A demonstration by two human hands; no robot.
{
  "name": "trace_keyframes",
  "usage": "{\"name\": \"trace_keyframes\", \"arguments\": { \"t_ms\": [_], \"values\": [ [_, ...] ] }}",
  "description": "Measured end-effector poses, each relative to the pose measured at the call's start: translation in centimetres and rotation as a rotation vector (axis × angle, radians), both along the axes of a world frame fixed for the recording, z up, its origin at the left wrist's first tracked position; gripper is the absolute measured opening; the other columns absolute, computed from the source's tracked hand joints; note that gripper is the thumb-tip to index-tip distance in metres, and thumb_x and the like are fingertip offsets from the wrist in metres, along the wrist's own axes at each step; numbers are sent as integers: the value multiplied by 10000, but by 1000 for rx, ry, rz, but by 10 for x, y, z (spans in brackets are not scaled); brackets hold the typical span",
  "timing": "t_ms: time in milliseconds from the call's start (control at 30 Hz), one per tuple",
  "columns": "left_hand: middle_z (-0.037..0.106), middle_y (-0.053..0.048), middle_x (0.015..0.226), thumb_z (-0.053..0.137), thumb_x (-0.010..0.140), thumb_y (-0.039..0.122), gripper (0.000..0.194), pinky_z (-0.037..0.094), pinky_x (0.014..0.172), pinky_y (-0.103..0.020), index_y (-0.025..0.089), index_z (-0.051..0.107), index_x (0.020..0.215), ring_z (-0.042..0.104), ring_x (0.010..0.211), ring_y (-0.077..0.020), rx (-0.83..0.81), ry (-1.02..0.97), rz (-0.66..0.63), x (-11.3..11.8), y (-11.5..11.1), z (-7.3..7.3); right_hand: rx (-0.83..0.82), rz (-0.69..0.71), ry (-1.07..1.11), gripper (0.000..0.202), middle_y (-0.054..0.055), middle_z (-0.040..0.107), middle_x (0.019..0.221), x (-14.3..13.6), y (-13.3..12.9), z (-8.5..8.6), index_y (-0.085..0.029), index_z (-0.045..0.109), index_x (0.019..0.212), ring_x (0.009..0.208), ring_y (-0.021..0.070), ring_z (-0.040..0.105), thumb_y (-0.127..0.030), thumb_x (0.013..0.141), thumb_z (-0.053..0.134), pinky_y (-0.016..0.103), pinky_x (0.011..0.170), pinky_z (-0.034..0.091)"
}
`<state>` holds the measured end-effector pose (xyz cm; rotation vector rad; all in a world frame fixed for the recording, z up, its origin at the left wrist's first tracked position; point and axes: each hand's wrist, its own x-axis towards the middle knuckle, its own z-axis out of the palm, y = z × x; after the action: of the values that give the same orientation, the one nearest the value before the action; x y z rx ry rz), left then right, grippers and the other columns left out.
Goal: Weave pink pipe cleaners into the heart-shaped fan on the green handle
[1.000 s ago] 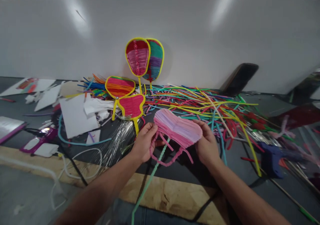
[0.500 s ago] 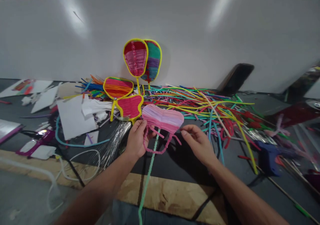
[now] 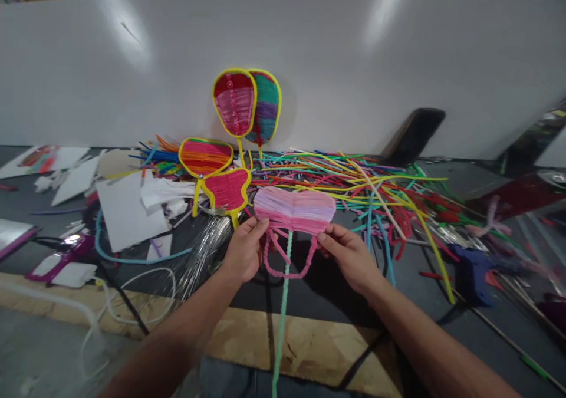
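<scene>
Between my hands is a pink and lilac pipe-cleaner fan with a pale green twisted stem hanging down from it. My left hand pinches its lower left edge. At the lower right edge, my right hand pinches the fan and the end of a twisted pink pipe cleaner, which droops in a loop below the fan and crosses the stem. Just behind lies a yellow-edged fan with a red-pink face.
Two yellow-rimmed fans lean on the white board. Loose pipe cleaners lie heaped behind my hands. A phone stands at right, near a blue glue gun. Silver wires and a purple glue gun lie left.
My right hand has closed onto the fan's right edge and the pink loop's end, which hung free of it before. The fan has shifted right and levelled.
</scene>
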<state>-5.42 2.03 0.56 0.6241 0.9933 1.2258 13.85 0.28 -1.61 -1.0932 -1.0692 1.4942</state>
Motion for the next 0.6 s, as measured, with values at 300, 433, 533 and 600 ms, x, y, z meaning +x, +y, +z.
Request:
{"name": "trace_keyframes", "arguments": {
  "t_ms": [300,433,533,600],
  "values": [
    [642,17,658,740,659,306,272,494,497,-183,145,625,845,564,514,-77,-3,-7,-14,0,-1,-1,276,-184,-327,238,14,554,827,-1,1,-1,-208,526,944,681,134,505,-366,783,603,268,606,425],
    [639,26,669,746,646,331,296,502,463,-192,153,608,839,556,499,-76,-18,12,-7,-1,-2,0,699,-379,-704,283,58,518,970,3,-3,5,-218,486,1029,878,197,497,-270,778,609,356,750,430],
    [632,28,654,752,635,332,310,499,457,-189,149,604,836,562,501,-80,-11,24,-4,1,-4,0,803,-474,-786,321,73,499,1002,7,-4,12,-218,455,1091,918,219,486,-245,797,578,389,765,427],
    [635,25,650,749,639,336,306,496,471,-192,148,601,830,568,501,-83,-22,36,-16,4,-6,-1,857,-516,-847,275,68,509,984,7,-6,17,-223,478,1066,929,226,484,-229,805,566,408,788,412]
  ]
}}
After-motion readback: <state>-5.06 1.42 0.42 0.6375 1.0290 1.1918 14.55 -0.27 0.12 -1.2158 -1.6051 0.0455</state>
